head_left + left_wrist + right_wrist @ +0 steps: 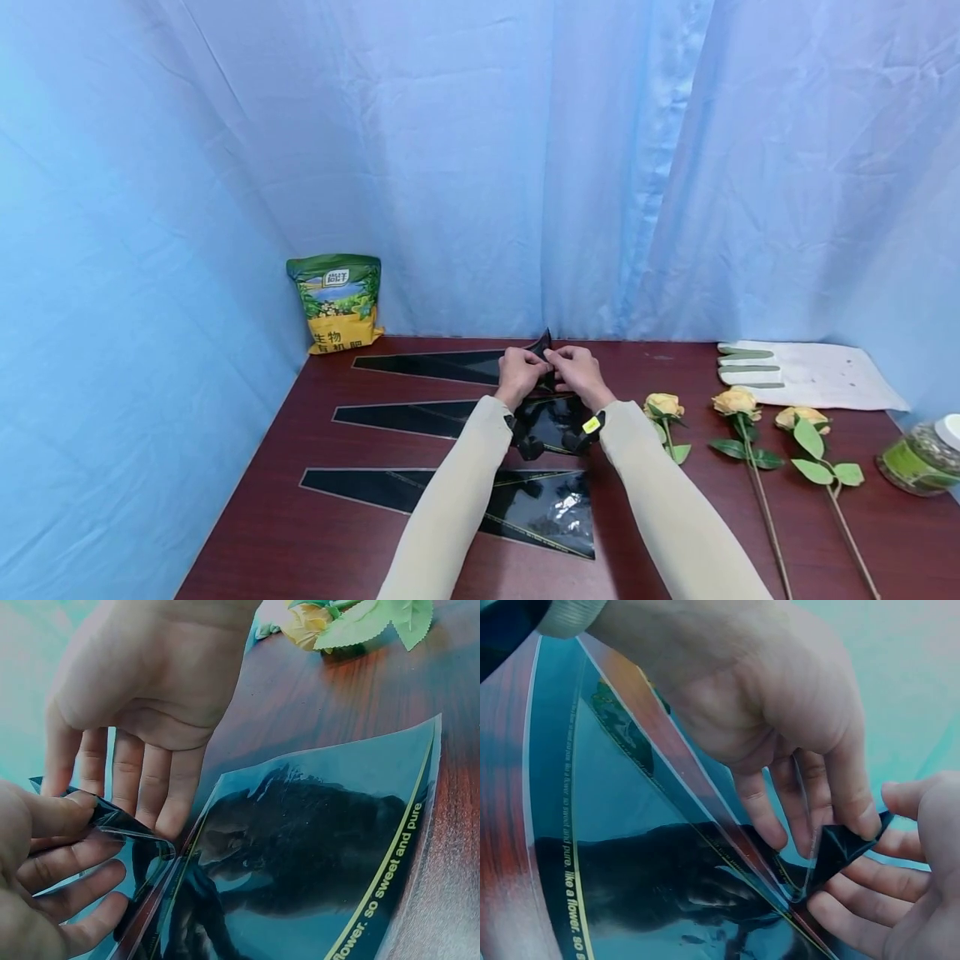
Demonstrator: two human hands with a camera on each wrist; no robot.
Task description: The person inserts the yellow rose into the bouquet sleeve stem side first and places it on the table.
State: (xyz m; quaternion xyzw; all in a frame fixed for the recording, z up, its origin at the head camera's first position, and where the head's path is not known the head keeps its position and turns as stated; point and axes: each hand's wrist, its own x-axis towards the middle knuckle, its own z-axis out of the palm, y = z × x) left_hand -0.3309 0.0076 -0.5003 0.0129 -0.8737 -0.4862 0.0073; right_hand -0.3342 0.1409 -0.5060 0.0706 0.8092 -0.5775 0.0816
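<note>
Three black flower-wrapping sleeves with yellow print lie in a row on the table, each tapering leftward. At the wide end of the farthest sleeve (442, 365), the film is raised into a dark peak. My left hand (520, 372) pinches the film there between thumb and forefinger, its other fingers spread beneath in the left wrist view. Facing it, my right hand (579, 375) also pinches the edge, thumb and forefinger at the folded corner (840, 851). The middle sleeve (420, 417) lies flat below the hands, and the nearest sleeve (540, 508) is partly covered by my left forearm.
A green and yellow fertilizer bag (337, 304) stands at the back left. To the right lie several yellow roses (738, 404), a white glove (817, 375) and a clear jar with a white lid (926, 458). Blue curtains (465, 167) hang behind the table.
</note>
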